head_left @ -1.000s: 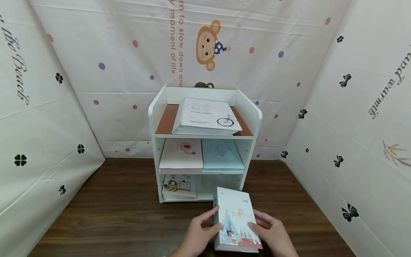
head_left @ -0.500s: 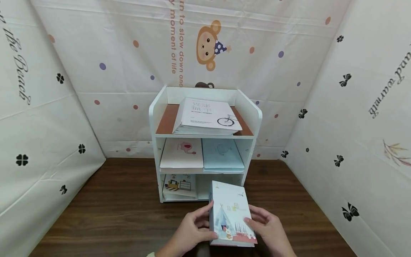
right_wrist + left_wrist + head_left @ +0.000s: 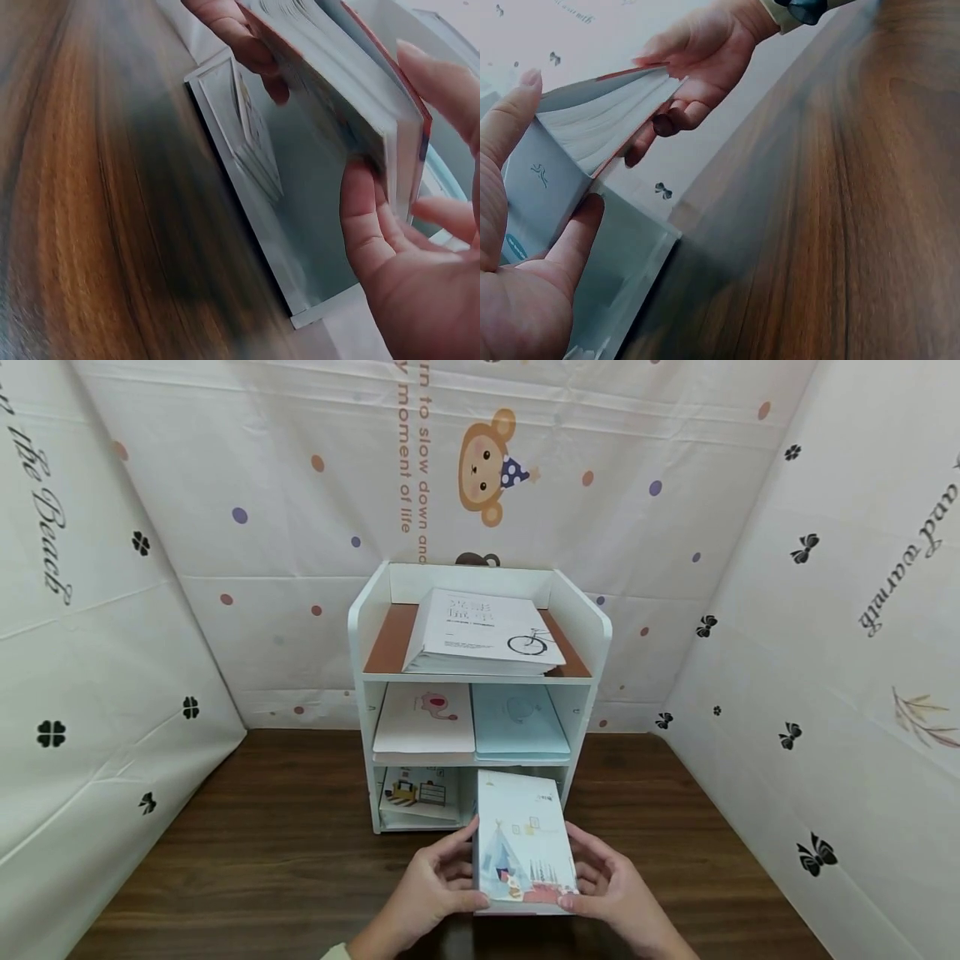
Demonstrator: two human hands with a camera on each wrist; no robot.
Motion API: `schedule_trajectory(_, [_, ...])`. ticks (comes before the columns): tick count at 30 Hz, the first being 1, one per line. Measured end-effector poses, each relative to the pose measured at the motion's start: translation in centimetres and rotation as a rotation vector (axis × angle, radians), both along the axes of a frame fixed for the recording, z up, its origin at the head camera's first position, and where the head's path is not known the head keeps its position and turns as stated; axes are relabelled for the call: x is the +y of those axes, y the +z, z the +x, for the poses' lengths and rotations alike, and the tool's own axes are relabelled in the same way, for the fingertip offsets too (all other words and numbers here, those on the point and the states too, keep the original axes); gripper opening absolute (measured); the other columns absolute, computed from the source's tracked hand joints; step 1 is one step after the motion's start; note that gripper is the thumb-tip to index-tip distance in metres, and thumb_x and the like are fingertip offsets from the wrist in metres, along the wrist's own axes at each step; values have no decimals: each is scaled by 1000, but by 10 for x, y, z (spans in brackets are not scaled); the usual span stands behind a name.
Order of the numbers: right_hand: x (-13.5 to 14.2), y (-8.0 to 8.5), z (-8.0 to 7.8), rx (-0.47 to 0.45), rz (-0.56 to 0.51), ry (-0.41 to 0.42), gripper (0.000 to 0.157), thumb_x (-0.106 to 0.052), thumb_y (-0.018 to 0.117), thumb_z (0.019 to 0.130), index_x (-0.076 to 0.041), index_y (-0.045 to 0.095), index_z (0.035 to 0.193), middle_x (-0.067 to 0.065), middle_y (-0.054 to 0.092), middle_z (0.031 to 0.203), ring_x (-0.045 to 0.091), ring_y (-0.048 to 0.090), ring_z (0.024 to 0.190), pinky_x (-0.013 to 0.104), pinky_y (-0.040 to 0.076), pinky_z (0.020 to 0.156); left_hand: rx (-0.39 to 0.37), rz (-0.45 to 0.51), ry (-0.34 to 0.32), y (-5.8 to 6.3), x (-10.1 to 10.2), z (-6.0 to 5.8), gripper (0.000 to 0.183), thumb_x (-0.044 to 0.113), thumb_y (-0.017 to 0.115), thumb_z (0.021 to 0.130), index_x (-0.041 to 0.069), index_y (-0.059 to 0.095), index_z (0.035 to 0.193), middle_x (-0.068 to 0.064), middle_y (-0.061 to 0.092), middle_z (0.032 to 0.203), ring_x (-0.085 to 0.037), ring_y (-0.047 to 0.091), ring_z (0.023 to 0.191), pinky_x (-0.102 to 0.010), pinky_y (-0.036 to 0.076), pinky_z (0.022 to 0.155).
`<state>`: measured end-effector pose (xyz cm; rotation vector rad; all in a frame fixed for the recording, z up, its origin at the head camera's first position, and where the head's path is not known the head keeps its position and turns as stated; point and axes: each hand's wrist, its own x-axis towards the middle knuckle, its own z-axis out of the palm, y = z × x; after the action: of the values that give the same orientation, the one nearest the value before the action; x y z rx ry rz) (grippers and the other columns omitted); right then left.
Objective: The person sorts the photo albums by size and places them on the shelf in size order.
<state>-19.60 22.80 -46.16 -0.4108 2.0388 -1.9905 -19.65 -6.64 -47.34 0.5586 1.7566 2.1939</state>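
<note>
A thick white book (image 3: 521,843) with a blue tent drawn on its cover is held above the table, just before the right half of the bottom shelf. My left hand (image 3: 435,885) grips its left edge, thumb on top and fingers beneath. On the opposite side my right hand (image 3: 611,889) pinches the edge, its thumb on the cover. In the left wrist view the book's spine (image 3: 544,187) lies between the left thumb and fingers. The right wrist view shows the pages (image 3: 337,67) edge-on and the right fingers (image 3: 364,210) under the book.
A white three-level shelf (image 3: 360,693) stands at the back of the wooden table (image 3: 262,860). On top lies a bicycle-cover book (image 3: 487,631). The middle level holds a pinkish-white book (image 3: 423,722) and a light blue book (image 3: 520,722). A book with a yellow vehicle (image 3: 420,793) sits bottom left.
Both hands have carried the tent-cover book forward and to the left, toward the bottom shelf. Its tilt has lessened, and it sits straighter before the opening. The shelf's other books have stayed put.
</note>
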Motion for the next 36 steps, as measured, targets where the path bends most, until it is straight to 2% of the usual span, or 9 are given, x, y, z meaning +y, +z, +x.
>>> schedule_trajectory(4, [4, -5, -5, 81, -48, 112, 86, 5, 70, 78, -10, 24, 149, 25, 36, 138, 23, 58, 106, 32, 55, 85, 1, 2, 10, -2, -4, -1, 85, 7, 79, 72, 18, 37, 145, -23, 49, 129, -25, 60, 103, -31, 55, 85])
schedule_trajectory(11, [9, -10, -13, 185, -27, 165, 83, 5, 71, 78, -3, 26, 147, 27, 40, 137, 23, 58, 104, 31, 53, 88, 0, -29, 54, -3, -8, -2, 78, 12, 79, 74, 13, 42, 142, -22, 55, 128, -24, 62, 104, -27, 56, 81])
schedule_trajectory(18, [10, -12, -19, 149, 45, 125, 76, 0, 74, 77, 0, 35, 143, 26, 46, 135, 24, 59, 107, 34, 54, 88, 43, -122, 116, -9, -6, -4, 76, 18, 82, 71, 17, 47, 139, -18, 59, 121, -24, 63, 98, -24, 56, 78])
schedule_trajectory(22, [11, -16, -25, 127, 78, 94, 73, -3, 75, 77, 3, 39, 140, 27, 52, 129, 24, 62, 103, 32, 55, 85, 54, -164, 150, -13, -3, -6, 75, 20, 82, 71, 20, 48, 138, -16, 61, 120, -23, 64, 96, -24, 56, 76])
schedule_trajectory(31, [9, -29, -38, 64, 82, 13, 67, -6, 76, 77, 11, 43, 133, 27, 60, 119, 19, 66, 98, 28, 56, 82, 29, -242, 198, -22, 2, -21, 76, 23, 84, 69, 18, 50, 136, -14, 65, 112, -21, 66, 89, -24, 57, 71])
schedule_trajectory(36, [9, -32, -44, 32, 104, -34, 66, -10, 78, 76, 10, 47, 131, 23, 63, 116, 20, 67, 98, 28, 56, 81, 34, -271, 206, -24, 4, -30, 77, 24, 83, 69, 15, 48, 137, -15, 64, 113, -19, 66, 89, -25, 57, 71])
